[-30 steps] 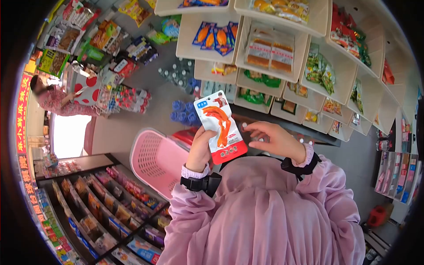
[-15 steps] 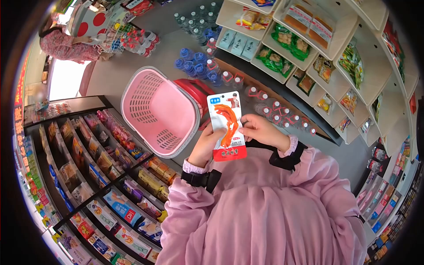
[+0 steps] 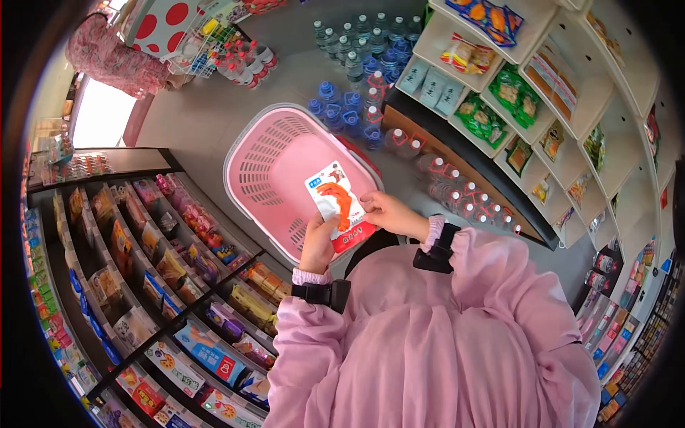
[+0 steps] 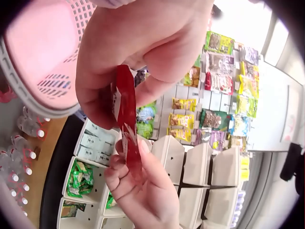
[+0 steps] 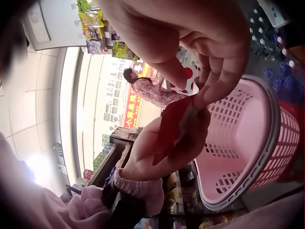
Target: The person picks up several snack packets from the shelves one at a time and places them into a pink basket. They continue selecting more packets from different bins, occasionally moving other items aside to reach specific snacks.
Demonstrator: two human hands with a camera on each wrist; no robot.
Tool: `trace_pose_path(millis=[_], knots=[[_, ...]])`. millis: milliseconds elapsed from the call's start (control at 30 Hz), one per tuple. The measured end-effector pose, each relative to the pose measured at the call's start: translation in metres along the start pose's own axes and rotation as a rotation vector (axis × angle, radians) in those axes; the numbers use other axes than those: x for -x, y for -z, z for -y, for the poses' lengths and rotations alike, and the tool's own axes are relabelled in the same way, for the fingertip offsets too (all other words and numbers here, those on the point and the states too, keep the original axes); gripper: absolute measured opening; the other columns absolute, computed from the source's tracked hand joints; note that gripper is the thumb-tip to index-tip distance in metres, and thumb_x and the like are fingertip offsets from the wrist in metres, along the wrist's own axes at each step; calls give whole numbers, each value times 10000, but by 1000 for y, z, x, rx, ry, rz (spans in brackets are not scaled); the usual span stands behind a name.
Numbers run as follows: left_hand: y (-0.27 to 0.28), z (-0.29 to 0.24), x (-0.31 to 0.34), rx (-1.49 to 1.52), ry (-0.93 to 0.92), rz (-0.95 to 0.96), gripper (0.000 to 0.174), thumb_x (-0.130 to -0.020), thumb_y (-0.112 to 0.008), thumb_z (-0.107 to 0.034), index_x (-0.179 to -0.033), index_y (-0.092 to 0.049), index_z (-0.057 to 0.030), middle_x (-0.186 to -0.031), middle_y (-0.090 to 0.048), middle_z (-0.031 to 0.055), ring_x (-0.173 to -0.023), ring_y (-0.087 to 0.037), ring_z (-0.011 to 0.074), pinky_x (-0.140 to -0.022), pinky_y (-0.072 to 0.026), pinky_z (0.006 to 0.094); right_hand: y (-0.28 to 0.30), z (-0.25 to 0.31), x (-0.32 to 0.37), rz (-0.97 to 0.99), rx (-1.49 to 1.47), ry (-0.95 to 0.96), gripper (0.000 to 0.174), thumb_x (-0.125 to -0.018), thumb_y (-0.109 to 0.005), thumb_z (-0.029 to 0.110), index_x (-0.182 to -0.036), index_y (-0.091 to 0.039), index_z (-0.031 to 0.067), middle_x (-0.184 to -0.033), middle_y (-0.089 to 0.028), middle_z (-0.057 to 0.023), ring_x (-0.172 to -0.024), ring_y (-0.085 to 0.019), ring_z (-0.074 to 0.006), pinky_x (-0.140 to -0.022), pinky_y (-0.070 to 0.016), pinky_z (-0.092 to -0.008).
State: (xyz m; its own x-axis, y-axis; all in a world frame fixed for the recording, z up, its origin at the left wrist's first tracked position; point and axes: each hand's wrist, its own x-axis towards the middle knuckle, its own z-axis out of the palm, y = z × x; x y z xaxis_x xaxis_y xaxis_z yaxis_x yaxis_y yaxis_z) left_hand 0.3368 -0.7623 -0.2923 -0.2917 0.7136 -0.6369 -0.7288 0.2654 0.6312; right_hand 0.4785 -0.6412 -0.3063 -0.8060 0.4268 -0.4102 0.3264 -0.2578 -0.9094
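At far left, shelves [image 3: 153, 264] of snack packs in slanting rows. Above them, at top left, a person [image 3: 107, 53] in pink beside a red-dotted stand [image 3: 160, 25].

Next, a pink basket [image 3: 260, 167] with perforated walls, down on the grey floor, hard against the shelves' end.

Holds a packet [image 3: 339, 207] in both hands before the chest. From the head view, it lies over the basket's near right corner. White front with an orange picture and a red strip at the bottom, face up to the head camera, top end tipped away and to the left.

Grips the red bottom strip with the left hand [image 3: 319, 242], thumb on the front, fingers curled behind. In the left wrist view, only the packet's thin red edge, nipped between thumb and fingers.

Pinches the packet's right edge with the right hand [image 3: 385, 212], fingertips bent onto it, thumb behind. Both wrists in pink sleeves with black straps.

Beyond the basket, blue-capped bottles [image 3: 357, 107] packed on the floor. More with red caps further right, along a dark plinth.

At far right, white racks [image 3: 542, 85] of bins with green, orange and yellow packs.
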Motion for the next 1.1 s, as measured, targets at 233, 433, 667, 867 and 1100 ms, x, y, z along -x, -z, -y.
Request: trace_pose_path(millis=[233, 433, 667, 867, 1100], knots=[[75, 40, -83, 251, 212, -222, 267, -744, -448, 22, -997, -463, 105, -948, -547, 158, -847, -561, 244, -720, -481, 347, -26, -56, -74, -105, 330, -109, 347, -711, -499, -21, -1052, -449, -61, -944, -549, -179, -852, -561, -254, -736, -446, -313], [89, 60, -128, 66, 276, -259, 329, -762, -348, 74, -1086, -386, 116, -1007, -497, 214, -914, -537, 325, -802, -469, 439, -27, -86, -106, -24, 495, -245, 383, -694, -534, 83, -1039, -461, -66, -948, -545, -239, -919, -530, -343, -787, -413, -378], [111, 110, -164, 45, 284, -269, 427, -731, -318, 105, -1153, -374, 74, -1053, -499, 199, -949, -528, 313, -805, -460, 417, -29, -72, -112, 76, 539, -296, 265, -708, -517, 98, -924, -469, -47, -835, -547, -228, -802, -537, -374, -696, -421, -416], [92, 99, -172, 151, 251, -150, 403, -752, -325, 38, -1147, -403, 44, -1041, -518, 163, -927, -529, 286, -827, -423, 387, -18, -59, -75, 109, 491, 76, 279, -720, -486, 45, -990, -504, -21, -955, -535, -197, -941, -501, -321, -810, -395, -366], [97, 86, -160, -640, 59, -463, 509, -741, -484, -131, -1230, -367, -46, -1174, -418, 126, -1025, -419, 242, -827, -365, 384, 76, 4, 18, 133, 275, 93, 191, -773, -489, 78, -939, -536, -6, -889, -588, -154, -833, -571, -271, -725, -443, -333]])
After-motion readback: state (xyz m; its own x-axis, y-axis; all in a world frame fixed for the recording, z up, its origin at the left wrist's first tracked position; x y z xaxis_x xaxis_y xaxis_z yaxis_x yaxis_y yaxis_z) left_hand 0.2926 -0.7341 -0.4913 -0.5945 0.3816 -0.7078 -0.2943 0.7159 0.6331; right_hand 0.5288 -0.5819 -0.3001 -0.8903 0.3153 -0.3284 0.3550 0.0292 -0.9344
